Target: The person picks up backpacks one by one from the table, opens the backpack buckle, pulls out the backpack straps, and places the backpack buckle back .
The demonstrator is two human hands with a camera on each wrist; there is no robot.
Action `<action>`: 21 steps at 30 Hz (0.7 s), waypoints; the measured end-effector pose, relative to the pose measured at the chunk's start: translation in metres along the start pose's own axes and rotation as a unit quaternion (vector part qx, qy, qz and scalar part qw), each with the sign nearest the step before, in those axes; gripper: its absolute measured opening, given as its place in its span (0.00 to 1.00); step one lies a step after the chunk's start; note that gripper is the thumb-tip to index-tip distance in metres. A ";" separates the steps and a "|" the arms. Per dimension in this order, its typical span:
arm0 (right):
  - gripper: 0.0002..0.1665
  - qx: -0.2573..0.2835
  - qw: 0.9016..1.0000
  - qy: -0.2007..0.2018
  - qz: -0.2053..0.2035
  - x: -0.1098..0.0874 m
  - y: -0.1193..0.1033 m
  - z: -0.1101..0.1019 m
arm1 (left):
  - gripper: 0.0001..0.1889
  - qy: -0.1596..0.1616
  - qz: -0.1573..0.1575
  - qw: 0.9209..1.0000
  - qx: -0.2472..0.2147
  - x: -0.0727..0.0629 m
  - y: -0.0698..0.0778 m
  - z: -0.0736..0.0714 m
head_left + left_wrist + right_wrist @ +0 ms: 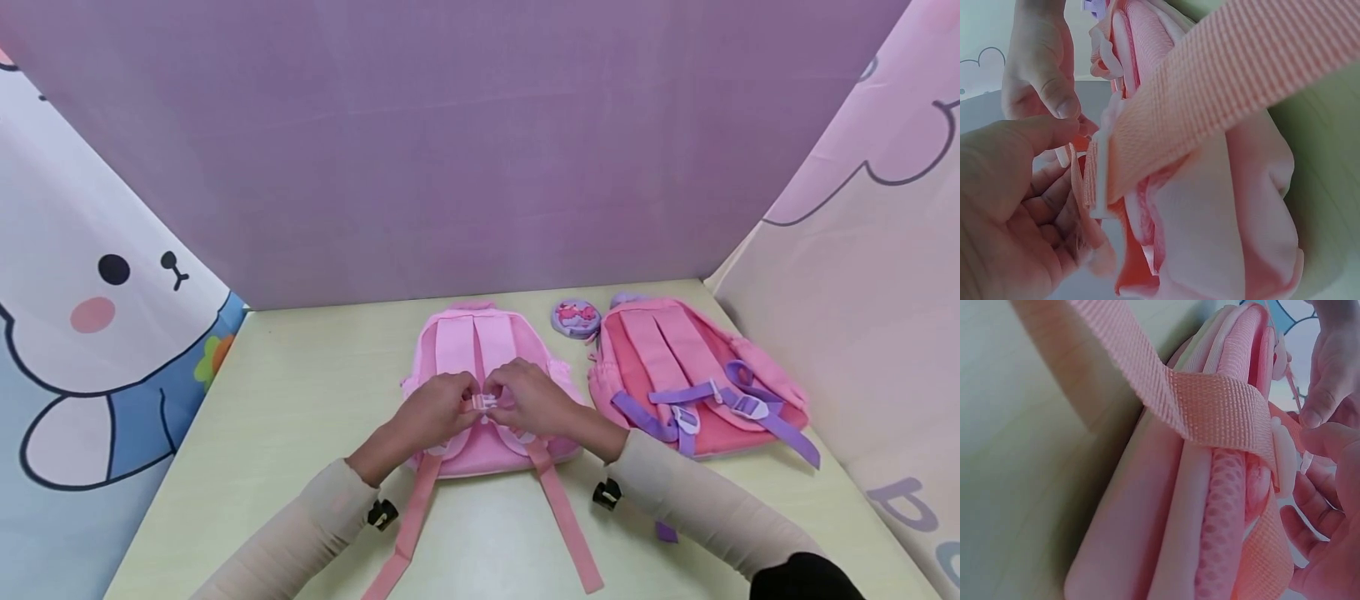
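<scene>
Head view: a light pink backpack (480, 464) lies on a pale table (322, 358), shoulder straps facing up. The left hand (441, 408) and right hand (534, 396) meet above its middle, fingers curled, pinching a small pale buckle (483, 402) from opposite sides. The buckle sits between the fingertips, just over the backpack's back panel; whether it is fastened is too small to tell. Two salmon webbing straps (564, 521) trail toward the person. To the right lie a round purple pouch (576, 308) and a darker pink backpack (637, 367) with purple straps.

Left wrist view: the left hand's thumb and fingers close narrowly near a white strap adjuster (1102, 175), the right hand just beyond; the buckle is mostly hidden by fingers. The backpack lies beside the hand.

Right wrist view: the right hand's thumb meets the left's fingertips beside the backpack's mesh padding (1213, 519), its lower fingers loosely bent.
</scene>
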State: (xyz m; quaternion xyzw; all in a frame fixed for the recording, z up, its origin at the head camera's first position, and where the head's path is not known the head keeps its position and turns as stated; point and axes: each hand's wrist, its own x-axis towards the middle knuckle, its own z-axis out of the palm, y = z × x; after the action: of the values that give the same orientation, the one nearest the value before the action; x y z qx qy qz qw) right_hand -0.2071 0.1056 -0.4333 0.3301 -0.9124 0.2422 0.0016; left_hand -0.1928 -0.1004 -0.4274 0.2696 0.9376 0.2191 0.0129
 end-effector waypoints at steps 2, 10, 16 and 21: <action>0.13 0.000 1.000 -0.002 0.004 0.000 0.000 0.000 | 0.12 0.002 -0.005 1.000 0.008 -0.001 -0.001 0.000; 0.13 -0.001 1.000 0.007 -0.002 0.000 0.001 0.002 | 0.13 -0.002 -0.034 0.999 0.030 -0.006 -0.004 -0.001; 0.14 0.004 1.000 0.009 0.000 0.000 0.002 0.003 | 0.14 0.018 -0.019 0.998 0.061 -0.008 -0.006 0.000; 0.16 0.020 1.000 0.000 0.005 0.001 0.003 0.004 | 0.14 0.034 -0.011 0.998 0.058 -0.009 -0.007 0.000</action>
State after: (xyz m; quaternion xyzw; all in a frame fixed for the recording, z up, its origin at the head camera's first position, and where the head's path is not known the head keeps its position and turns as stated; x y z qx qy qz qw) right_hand -0.2088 0.1054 -0.4382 0.3259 -0.9089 0.2602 -0.0062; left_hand -0.1884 -0.1103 -0.4310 0.2516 0.9516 0.1738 -0.0325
